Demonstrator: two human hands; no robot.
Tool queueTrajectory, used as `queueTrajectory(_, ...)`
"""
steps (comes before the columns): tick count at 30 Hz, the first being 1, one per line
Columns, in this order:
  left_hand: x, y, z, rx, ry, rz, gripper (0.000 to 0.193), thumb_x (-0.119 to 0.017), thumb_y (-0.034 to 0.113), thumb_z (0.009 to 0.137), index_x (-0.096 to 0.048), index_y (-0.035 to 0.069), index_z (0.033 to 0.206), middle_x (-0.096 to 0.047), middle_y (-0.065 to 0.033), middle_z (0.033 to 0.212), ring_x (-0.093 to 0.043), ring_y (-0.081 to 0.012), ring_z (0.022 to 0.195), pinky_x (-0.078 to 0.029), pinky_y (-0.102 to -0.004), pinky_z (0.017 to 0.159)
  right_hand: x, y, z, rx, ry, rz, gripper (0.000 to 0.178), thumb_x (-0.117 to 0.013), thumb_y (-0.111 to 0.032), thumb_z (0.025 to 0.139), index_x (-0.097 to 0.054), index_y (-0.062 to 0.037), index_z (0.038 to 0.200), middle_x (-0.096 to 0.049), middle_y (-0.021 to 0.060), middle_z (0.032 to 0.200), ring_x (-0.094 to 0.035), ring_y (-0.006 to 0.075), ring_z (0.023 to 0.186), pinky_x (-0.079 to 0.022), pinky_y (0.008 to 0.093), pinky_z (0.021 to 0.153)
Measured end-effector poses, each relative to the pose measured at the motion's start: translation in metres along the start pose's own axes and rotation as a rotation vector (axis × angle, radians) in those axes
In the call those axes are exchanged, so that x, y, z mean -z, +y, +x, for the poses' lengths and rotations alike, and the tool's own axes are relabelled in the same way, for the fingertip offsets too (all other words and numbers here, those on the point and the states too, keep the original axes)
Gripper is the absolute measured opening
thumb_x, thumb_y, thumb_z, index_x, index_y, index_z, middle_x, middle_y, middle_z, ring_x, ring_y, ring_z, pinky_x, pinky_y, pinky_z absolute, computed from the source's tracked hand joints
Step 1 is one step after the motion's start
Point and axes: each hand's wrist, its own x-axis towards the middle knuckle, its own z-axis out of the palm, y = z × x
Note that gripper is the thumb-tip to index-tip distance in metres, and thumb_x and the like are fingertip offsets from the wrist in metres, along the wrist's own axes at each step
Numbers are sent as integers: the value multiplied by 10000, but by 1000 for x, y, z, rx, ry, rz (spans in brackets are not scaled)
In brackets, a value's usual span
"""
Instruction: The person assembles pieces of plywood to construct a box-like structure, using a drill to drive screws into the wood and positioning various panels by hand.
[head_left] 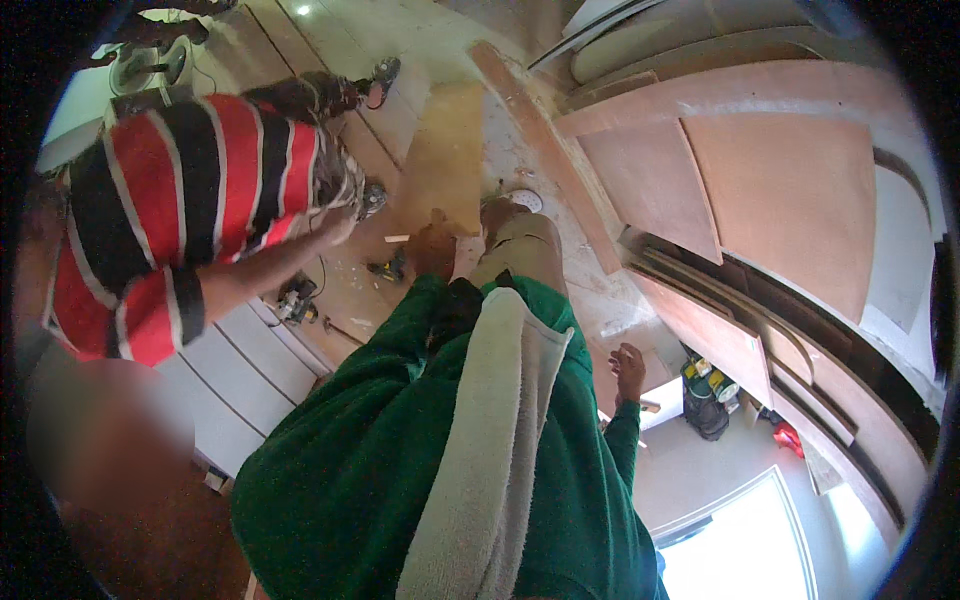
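Note:
A long yellowish wooden board stretches away from me at the middle of the view. My left hand is at its near end, fingers curled against the edge; the underside of the grip is hidden. My right hand hangs out to the right with its fingers apart and holds nothing. A yellow-and-black cordless drill lies on the floor just left of my left hand. A white towel is draped over my green shirt.
A co-worker in a striped shirt bends at the left, one hand close to the board. Large wooden panels lean at the right, beside a long plank. A corded power tool lies at left; a dark backpack sits at lower right.

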Motion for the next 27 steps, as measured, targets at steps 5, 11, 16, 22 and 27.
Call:
queueTrajectory(5,6,3,-11,179,442,-370,413,-736,185,886,-539,130,1245,-737,-200,925,-734,-414,894,-573,-515,771,-3,-3,-5,-8,-6,-45,317,-641,-311,1035,-657,-101,1273,-762,102,1019,-712,167,842,-519,303,725)
queueTrajectory(11,-41,-31,1,177,491,-1401,526,-675,156,967,-450,73,1435,-689,-123,1129,-710,-308,1012,-595,-415,808,-5,3,-5,-40,-29,-40,349,-627,-322,1043,-647,-82,1295,-759,99,1032,-713,169,850,-521,303,733)
queueTrajectory(16,-65,-63,16,146,289,-1786,473,-653,162,997,-510,71,1438,-655,-74,1223,-667,-244,1075,-589,-406,894,-8,-5,5,-13,-46,-129,336,-620,-312,1050,-645,-77,1289,-760,94,1029,-718,167,864,-534,302,730)
queueTrajectory(22,-117,-111,25,-6,100,-1308,390,-710,213,980,-611,129,1347,-690,-77,1197,-662,-239,1082,-566,-426,961,-14,-20,9,19,-65,-103,337,-637,-304,1047,-644,-74,1294,-767,99,1030,-722,165,857,-538,294,719)
queueTrajectory(27,-142,-118,13,479,-222,-2214,405,-729,88,936,-607,60,1321,-677,-100,1237,-644,-271,1182,-532,-479,1041,-10,-13,12,47,-66,-107,344,-639,-319,1049,-644,-73,1289,-769,95,1013,-724,166,847,-535,294,711)
